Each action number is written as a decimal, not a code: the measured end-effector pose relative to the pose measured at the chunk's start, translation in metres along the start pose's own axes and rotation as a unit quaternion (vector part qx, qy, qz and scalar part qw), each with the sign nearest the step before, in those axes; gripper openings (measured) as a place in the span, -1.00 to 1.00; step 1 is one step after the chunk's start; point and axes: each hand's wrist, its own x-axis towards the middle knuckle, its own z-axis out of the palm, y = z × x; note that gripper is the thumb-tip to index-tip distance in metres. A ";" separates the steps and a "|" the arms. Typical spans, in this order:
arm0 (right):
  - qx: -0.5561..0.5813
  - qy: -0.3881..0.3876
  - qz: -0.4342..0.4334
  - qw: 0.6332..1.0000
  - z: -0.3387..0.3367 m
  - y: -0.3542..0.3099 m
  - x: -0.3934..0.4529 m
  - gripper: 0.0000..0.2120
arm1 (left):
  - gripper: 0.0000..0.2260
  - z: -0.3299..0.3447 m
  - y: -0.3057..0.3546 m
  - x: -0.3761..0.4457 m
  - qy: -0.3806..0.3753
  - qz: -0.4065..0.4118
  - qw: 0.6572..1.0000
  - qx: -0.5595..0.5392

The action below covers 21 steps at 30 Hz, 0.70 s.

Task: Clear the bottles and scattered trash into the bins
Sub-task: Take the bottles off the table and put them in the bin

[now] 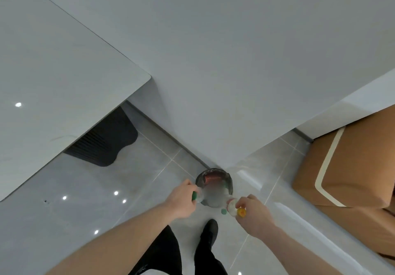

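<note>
Over the round bin (214, 184), which stands on the tiled floor (132, 185) in the corner where two walls meet, both hands hold bottles. Left hand (181, 200) has its fingers curled round a clear bottle with a green cap (197, 195) at the bin's near left rim. Right hand (253, 212) pinches a bottle with a yellow cap (235, 208) just right of the bin. A white surface (53, 82) spreads far left, a brown seat (350, 172) right.
</note>
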 end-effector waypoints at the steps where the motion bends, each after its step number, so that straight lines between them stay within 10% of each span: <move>1: -0.001 -0.003 -0.004 1.000 0.002 0.009 0.013 -0.78 | -0.74 0.010 0.001 0.008 0.007 -0.007 1.000 -0.003; 21: 0.072 -0.013 0.063 0.995 0.133 0.092 0.204 -0.77 | -0.71 0.160 -0.051 0.182 -0.006 -0.025 1.000 0.012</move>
